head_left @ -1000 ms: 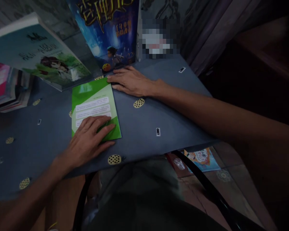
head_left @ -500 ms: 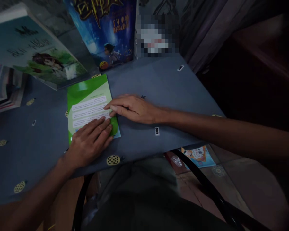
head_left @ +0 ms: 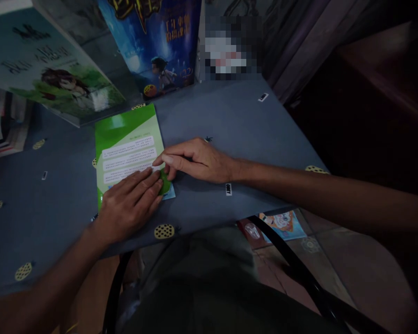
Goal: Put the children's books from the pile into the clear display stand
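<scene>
A thin green booklet [head_left: 125, 124] with white text boxes lies on the cloth-covered table. My left hand [head_left: 130, 204] rests flat across its near part, fingers stretched out and close together, hiding the near edge. At the booklet's right edge is my right hand [head_left: 198, 160], with its index finger pointing left over the page and its thumb alongside. Its other fingers bend down and are partly hidden; nothing shows in its grasp. A pale blue corner [head_left: 169, 192] sticks out from under the booklet at the lower right.
Behind the booklet stand a blue comic book [head_left: 160, 51] and a green-teal book [head_left: 61, 69]. Stacked books [head_left: 10, 123] sit at the left edge. A blurred patch covers something at the back right. Black chair arms [head_left: 299, 269] curve below the table, near a colourful packet [head_left: 285, 225].
My right hand has shifted slightly down along the booklet's right edge, its index fingertip lower on the page. My left hand stays flat in place. The view has moved a little.
</scene>
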`<action>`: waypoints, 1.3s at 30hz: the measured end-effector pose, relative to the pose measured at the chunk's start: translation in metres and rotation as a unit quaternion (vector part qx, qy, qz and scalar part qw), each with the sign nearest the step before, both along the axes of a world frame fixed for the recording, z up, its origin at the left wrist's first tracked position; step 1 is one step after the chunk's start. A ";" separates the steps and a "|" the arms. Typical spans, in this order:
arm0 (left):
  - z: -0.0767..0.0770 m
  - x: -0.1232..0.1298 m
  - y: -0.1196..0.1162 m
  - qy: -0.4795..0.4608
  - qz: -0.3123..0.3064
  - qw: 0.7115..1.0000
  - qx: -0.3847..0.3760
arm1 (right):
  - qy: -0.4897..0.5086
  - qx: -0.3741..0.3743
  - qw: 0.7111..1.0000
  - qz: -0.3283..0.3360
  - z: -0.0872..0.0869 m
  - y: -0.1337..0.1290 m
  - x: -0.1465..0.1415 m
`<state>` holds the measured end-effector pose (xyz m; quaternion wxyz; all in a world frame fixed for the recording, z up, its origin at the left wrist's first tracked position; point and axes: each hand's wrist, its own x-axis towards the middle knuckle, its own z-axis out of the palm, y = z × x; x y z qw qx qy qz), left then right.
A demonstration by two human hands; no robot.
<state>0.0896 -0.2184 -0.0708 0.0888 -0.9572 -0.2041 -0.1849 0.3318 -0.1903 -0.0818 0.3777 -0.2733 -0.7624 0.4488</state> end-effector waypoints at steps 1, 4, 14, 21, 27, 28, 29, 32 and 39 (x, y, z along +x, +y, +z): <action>0.000 0.000 0.000 0.001 -0.002 1.000 0.002 | -0.002 0.006 1.000 0.002 0.001 0.000 0.000; 0.002 0.000 -0.001 0.009 -0.004 1.000 0.005 | -0.015 0.028 0.999 0.015 0.002 -0.001 0.000; 0.004 -0.001 -0.003 -0.005 0.003 0.999 -0.040 | -0.138 0.295 0.944 0.052 -0.003 -0.008 -0.004; 0.007 -0.012 0.013 -0.043 0.063 0.992 -0.098 | -0.158 0.474 0.866 0.030 0.000 -0.016 -0.010; -0.005 -0.047 0.046 -0.036 0.246 0.964 -0.093 | -0.166 0.492 0.853 0.061 -0.002 -0.021 -0.012; -0.007 -0.051 0.049 -0.036 0.277 0.955 -0.101 | -0.169 0.478 0.859 0.069 -0.001 -0.021 -0.012; -0.009 -0.054 0.051 -0.037 0.303 0.946 -0.109 | -0.169 0.457 0.870 0.076 0.000 -0.021 -0.012; -0.012 -0.054 0.052 -0.049 0.338 0.931 -0.127 | -0.157 0.369 0.912 0.083 0.003 -0.019 -0.011; -0.005 -0.046 0.048 -0.064 0.320 0.935 -0.140 | -0.252 0.228 0.940 0.015 -0.002 0.016 -0.009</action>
